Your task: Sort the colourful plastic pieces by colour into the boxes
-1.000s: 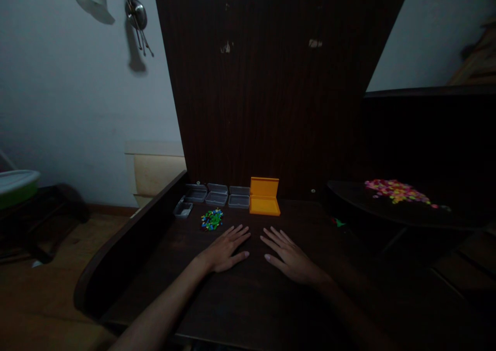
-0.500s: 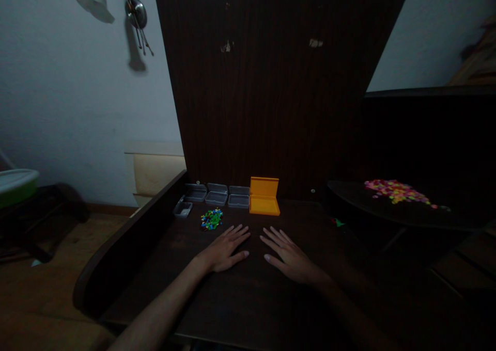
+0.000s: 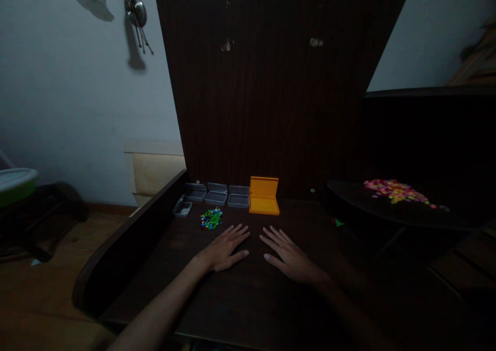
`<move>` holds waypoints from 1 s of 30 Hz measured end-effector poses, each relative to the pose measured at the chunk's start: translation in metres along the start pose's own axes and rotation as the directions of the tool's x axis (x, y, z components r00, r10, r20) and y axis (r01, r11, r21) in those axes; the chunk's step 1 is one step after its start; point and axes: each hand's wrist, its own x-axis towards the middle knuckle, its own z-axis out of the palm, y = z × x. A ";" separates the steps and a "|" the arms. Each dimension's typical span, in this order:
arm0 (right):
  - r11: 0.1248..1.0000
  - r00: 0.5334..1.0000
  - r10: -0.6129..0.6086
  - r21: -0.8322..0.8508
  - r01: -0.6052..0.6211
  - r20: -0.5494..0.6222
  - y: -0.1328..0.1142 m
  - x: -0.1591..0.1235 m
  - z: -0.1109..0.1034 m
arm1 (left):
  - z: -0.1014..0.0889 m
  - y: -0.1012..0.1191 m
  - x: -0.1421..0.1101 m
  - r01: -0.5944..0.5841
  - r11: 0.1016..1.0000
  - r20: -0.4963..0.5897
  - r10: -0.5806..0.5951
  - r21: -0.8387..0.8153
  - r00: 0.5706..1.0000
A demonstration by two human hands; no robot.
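Observation:
My left hand [image 3: 225, 250] lies flat on the dark wooden desk [image 3: 248, 309], fingers spread and nothing held. Palm down to its right, my right hand [image 3: 285, 255] also has its fingers apart and holds nothing. A small pile of green, blue, yellow and white pieces [image 3: 211, 219], too small to name, sits just beyond my left hand. Behind both hands stands a yellow-orange box [image 3: 264, 205] with its lid raised. Left of that box is a row of clear plastic boxes [image 3: 238, 200] with lids up, and a smaller clear box [image 3: 182, 209] lies nearer.
A raised side board [image 3: 127, 242] edges the desk on the left, and a tall dark panel [image 3: 263, 108] rises at the back. On a dark shelf [image 3: 349, 198] at right lies a heap of pink, yellow and purple bits [image 3: 399, 191]. A red-green scrap [image 3: 338, 222] lies below it.

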 end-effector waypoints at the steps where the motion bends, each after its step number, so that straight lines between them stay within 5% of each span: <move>1: 1.000 1.000 0.000 -0.002 0.000 0.000 -0.001 0.000 -0.001 | 0.000 0.000 0.000 -0.002 1.000 -0.003 0.002 0.002 1.000; 30: 1.000 0.999 -0.015 0.005 0.016 -0.046 -0.001 0.001 0.003 | -0.001 0.002 0.000 -0.022 0.998 -0.003 0.022 0.054 1.000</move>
